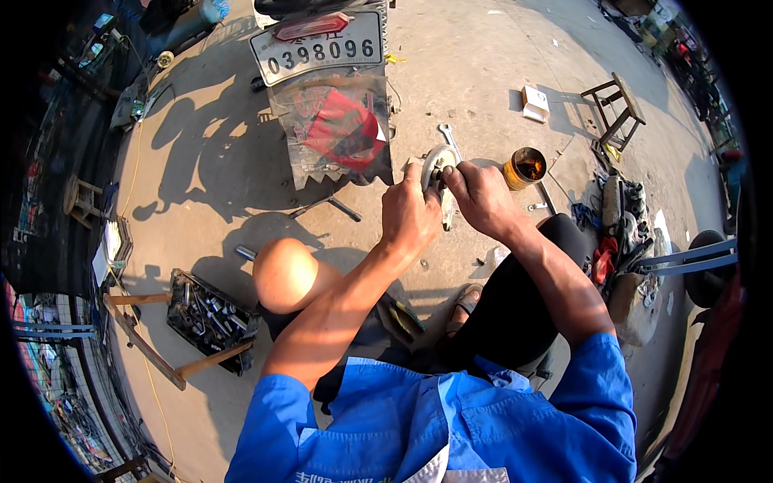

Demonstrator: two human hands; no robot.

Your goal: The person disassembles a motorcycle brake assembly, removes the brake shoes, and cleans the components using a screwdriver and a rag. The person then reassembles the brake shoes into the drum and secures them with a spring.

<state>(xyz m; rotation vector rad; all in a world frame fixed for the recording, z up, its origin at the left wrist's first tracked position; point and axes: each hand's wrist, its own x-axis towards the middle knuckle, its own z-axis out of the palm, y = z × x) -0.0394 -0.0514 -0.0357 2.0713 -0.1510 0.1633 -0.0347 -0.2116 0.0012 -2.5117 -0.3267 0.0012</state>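
Observation:
In front of my knees my two hands hold a round, pale metal part (pixel 439 155) with a dark middle, up off the floor. My left hand (pixel 412 211) is closed round its left and lower edge. My right hand (pixel 485 197) has its thumb and fingers closed at the right side, near the dark middle. A narrow end of pale metal shows below, between the hands; I cannot make out whether it belongs to the same part. Just beyond lies a wrench (pixel 452 138) on the floor. Right of my right hand stands a tin can (pixel 513 173) with orange-brown stuff in it.
A motorbike's rear mudguard (pixel 330 133) with a number plate (pixel 318 55) stands ahead. A black crate (pixel 211 320) of tools sits at left. To the right are a wooden stool (pixel 616 109), a small white box (pixel 535 105) and a pile of parts and rags (pixel 618 233).

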